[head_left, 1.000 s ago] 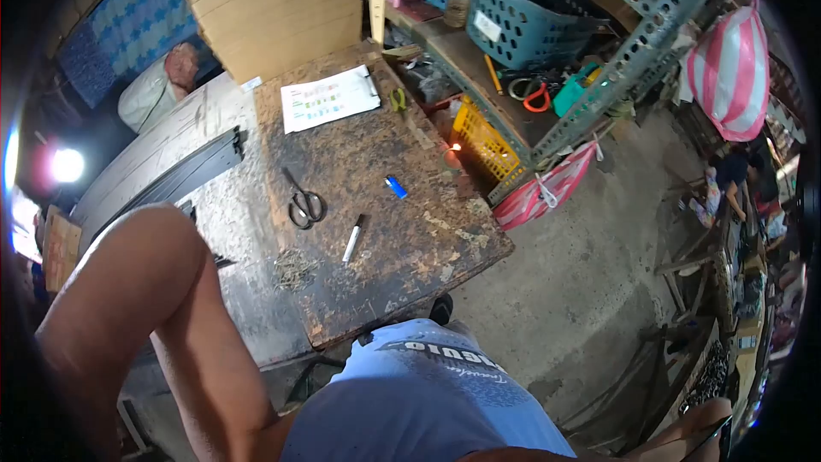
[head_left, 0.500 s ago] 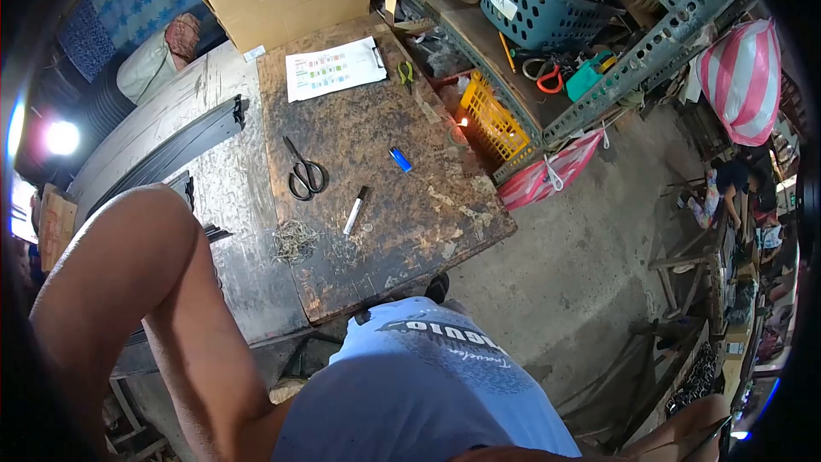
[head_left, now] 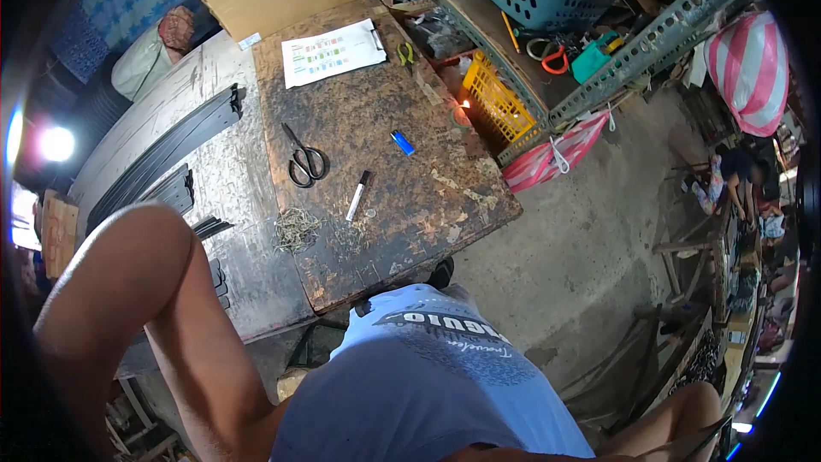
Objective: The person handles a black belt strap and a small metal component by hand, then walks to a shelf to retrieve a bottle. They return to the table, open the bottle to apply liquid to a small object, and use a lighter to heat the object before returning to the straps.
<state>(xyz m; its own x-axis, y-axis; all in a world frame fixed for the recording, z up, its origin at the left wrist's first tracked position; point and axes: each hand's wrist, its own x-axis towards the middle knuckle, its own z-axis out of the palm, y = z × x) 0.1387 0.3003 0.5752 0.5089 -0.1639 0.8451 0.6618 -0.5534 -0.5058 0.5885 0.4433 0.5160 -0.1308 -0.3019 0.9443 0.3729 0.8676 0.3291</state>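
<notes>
Neither of my hands shows; my bent left arm [head_left: 205,351] fills the lower left, its hand hidden or out of frame. Part of my right arm [head_left: 684,419] appears at the lower right. On the worn wooden board [head_left: 359,128] before me lie black-handled scissors [head_left: 305,167], a white marker with a dark cap [head_left: 357,197] and a blue lighter [head_left: 402,143]. A tangled heap of thin, pale strands [head_left: 296,230] sits near the board's left edge. Farther back are a clipboard with a printed sheet [head_left: 333,53] and green-handled pliers [head_left: 405,54].
Dark flat strips [head_left: 171,150] lie on the left tabletop. A small flame [head_left: 464,104] burns at the board's right edge, beside a yellow crate [head_left: 499,98]. A metal shelf holds a teal basket [head_left: 547,4]. Another person [head_left: 735,175] is at the far right.
The view has shifted slightly. My left elbow sits a little lower in the frame, and more of my right arm shows. The things on the board look unmoved.
</notes>
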